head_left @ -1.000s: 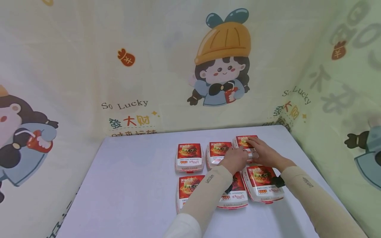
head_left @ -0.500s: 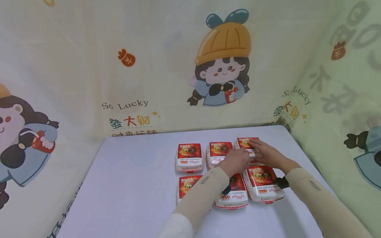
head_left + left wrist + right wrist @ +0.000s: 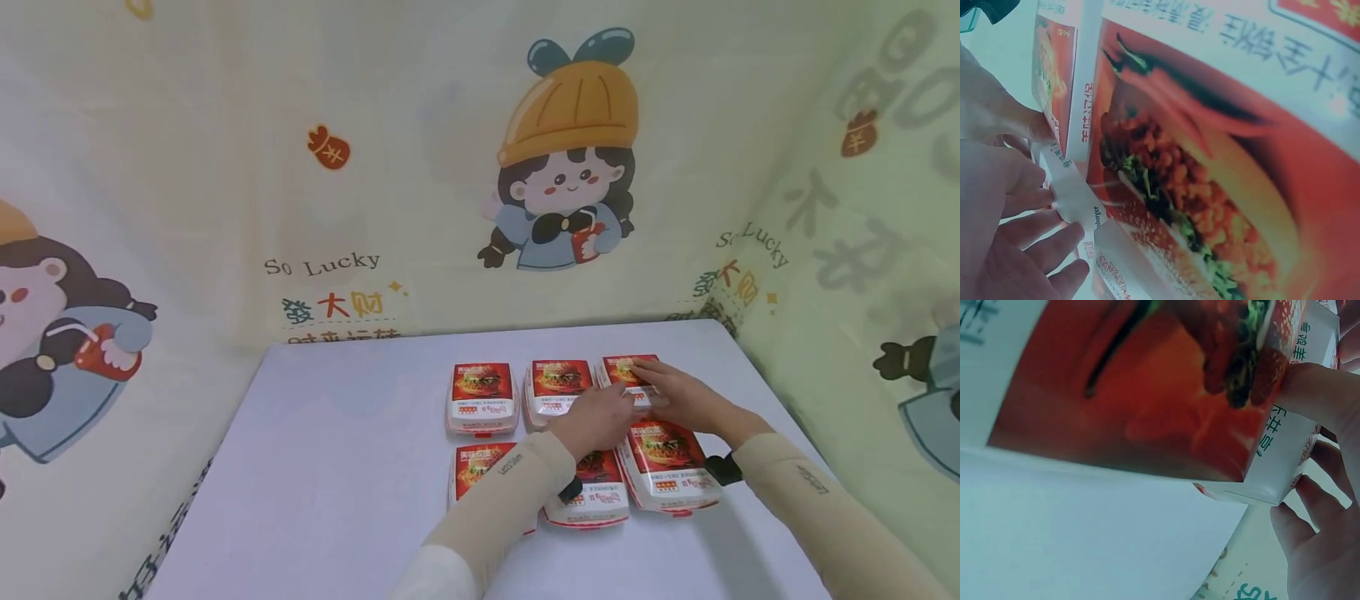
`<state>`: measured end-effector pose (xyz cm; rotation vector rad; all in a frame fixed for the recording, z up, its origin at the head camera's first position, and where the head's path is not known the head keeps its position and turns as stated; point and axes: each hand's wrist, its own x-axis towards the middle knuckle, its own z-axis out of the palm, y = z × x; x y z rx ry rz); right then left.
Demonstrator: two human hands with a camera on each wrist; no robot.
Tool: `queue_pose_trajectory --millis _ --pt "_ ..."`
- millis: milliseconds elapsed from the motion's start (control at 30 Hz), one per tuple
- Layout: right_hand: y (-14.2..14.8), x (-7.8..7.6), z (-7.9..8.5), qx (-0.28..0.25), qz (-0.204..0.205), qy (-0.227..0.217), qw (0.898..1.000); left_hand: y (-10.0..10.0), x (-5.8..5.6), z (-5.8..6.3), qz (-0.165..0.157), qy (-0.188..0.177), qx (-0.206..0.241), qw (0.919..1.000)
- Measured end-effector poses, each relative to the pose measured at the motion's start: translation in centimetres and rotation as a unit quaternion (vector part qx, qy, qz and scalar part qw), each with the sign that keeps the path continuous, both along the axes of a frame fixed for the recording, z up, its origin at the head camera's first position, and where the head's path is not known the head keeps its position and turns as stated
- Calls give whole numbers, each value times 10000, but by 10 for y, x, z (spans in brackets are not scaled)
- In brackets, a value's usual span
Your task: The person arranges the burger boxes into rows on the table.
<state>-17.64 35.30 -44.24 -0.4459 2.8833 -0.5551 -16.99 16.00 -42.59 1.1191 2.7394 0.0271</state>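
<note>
At the back right of the table, both hands are on one red and white burger box with a burger printed on its lid. My left hand holds it at its near left side; in the left wrist view its fingers lie along the white side wall. My right hand grips the box from the right. In the right wrist view the right thumb rests on the top of the box, with the other fingers around its side. The hands nearly meet and hide the box's front part.
Matching burger boxes form two rows: a back left box, a back middle box, a front left box, a front middle box partly under the left wrist, and a front right box. Printed cloth walls surround the white table.
The held box has slid a little toward me, closer to the front row and level with its neighbours. Both hands have moved with it. The head view has shifted slightly.
</note>
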Motion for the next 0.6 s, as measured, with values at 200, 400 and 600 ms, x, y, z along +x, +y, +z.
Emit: queue_pose_trajectory --millis 200,400,600 --pt "-2 2 3 -52 125 9 9999 -1 2 -3 10 19 -26 10000" --pt "-4 4 1 -216 -57 -235 9995 -2 3 -9 22 -116 -117 9999" --pt "-6 6 -1 -171 -320 -222 9991 -4 7 -9 -38 71 -140 9999"
